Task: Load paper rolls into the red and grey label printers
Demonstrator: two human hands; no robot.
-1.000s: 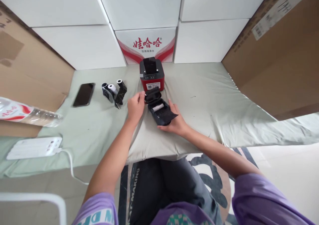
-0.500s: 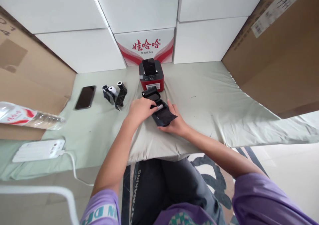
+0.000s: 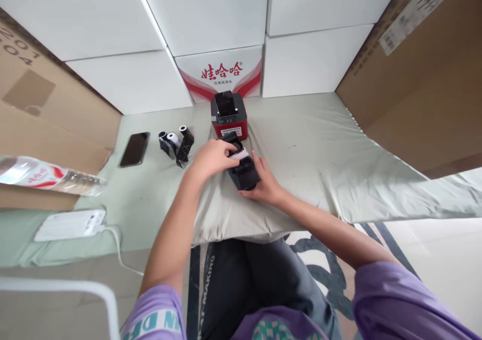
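Note:
A small black printer (image 3: 244,172) with its lid up lies on the pale green cloth (image 3: 312,149) in front of me. My right hand (image 3: 265,182) grips its right side and near end. My left hand (image 3: 211,159) reaches into the open compartment, fingers on the white paper roll (image 3: 238,155) inside. Just behind stands a red and black printer (image 3: 229,115) with its top open.
Three small rolls, black-wrapped and white (image 3: 176,141), lie left of the printers, then a black phone (image 3: 134,149). A water bottle (image 3: 45,177) and a white power strip (image 3: 70,224) with cable lie far left. White cartons (image 3: 222,23) and brown cardboard boxes (image 3: 422,79) surround the cloth.
My left hand moved from the lid's left edge into the open compartment onto the paper roll. The black printer tilted slightly in my right hand.

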